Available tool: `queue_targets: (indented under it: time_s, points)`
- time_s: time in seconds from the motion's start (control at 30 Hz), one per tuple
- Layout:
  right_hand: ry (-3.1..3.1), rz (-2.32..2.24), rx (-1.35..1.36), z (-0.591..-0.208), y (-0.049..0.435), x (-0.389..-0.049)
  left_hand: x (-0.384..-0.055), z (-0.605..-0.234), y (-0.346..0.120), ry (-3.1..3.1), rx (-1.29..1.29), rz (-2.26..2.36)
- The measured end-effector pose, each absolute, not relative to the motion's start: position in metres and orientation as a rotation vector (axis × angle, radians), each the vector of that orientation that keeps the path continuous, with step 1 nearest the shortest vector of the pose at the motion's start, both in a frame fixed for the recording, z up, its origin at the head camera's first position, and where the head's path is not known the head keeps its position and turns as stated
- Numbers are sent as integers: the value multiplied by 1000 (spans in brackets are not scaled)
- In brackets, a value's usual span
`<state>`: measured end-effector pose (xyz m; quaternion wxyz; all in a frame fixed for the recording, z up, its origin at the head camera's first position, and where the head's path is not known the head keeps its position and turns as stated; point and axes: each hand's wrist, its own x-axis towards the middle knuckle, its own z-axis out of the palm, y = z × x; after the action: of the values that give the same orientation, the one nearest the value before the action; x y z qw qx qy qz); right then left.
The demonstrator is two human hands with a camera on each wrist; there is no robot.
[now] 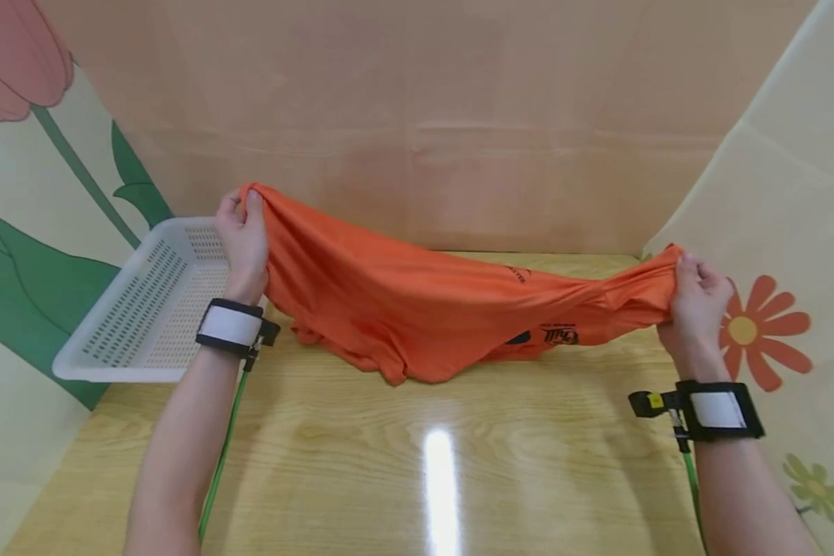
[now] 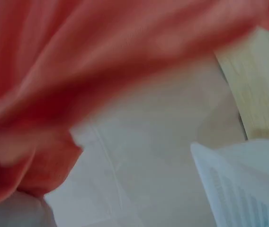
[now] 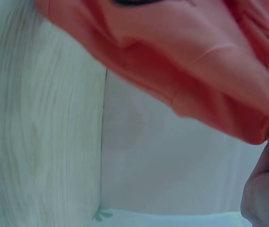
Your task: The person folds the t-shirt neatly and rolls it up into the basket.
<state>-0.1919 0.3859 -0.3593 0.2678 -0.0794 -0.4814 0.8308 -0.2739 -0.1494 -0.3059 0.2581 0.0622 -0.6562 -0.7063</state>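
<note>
Fingers of the left hand (image 1: 243,243) pinch one end of the orange garment (image 1: 389,278), thumb lying over the cloth, and those of the right hand (image 1: 698,309) are curled tight on the other end, which the right wrist view backs up. Left wrist view is too blurry to add much about the grip. So the whole thing is strung between the two hands: it runs off to the right from the left fingers and off to the left from the right ones, long axis pretty much crosswise, dipping toward the right in the head view. Left end drapes wide and loose, right end is bunched into a narrow twist, and the dark print (image 1: 559,335) sits nearer the right hand. Imo that lopsided spread is the bit to watch, since any straightening would depend on it. Below, the lowest folds hang over the wooden table (image 1: 347,479); can't tell if they're touching it. Further out, the white basket (image 1: 114,374) is just beside the left hand, so that's clearly the nearer one, with the right hand well apart from it.
</note>
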Motion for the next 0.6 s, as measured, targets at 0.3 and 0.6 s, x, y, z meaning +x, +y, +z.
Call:
queue_targets:
  time_s: [0.3,0.6]
  points:
    - [-1406,2363,58,-375,370,-204,-266,-371,-117,-2531,-442,-1240]
    - [-2761,1288,-180,-421,380,-199,-215,-443,-77,-2983,-1301,-667]
